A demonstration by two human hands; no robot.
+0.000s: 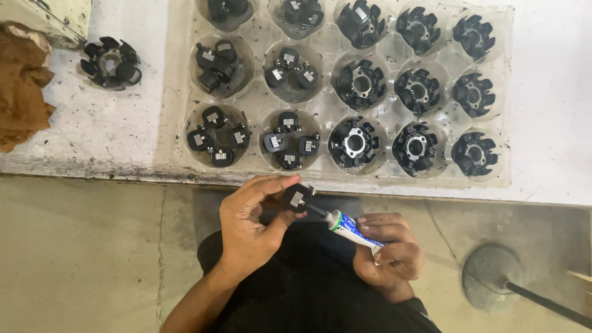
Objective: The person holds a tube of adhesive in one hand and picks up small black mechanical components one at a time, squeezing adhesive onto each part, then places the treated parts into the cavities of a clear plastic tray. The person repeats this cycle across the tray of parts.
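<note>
The left hand [250, 225] pinches a small black plastic part [296, 198] between thumb and fingertips, its grip closed on it; the part is rounded, matte, with a small shiny metal square on its face. The right hand [388, 250] is wrapped shut around a soft white tube [353, 228] with a green band and blue print. The tube's long axis runs from lower right to upper left, and its thin dark nozzle points up and left, the tip touching the part. Both are held above the person's dark lap, just below the edge of the white, scuffed table [117, 129]. On the table lies a clear moulded plastic tray [505, 176] with round wells: the left wells hold loose small black pieces with metal squares, the right wells hold black ring-shaped housings with notched rims. One such housing [111, 63] sits alone left of the tray, near a crumpled brown rag [21, 86].
</note>
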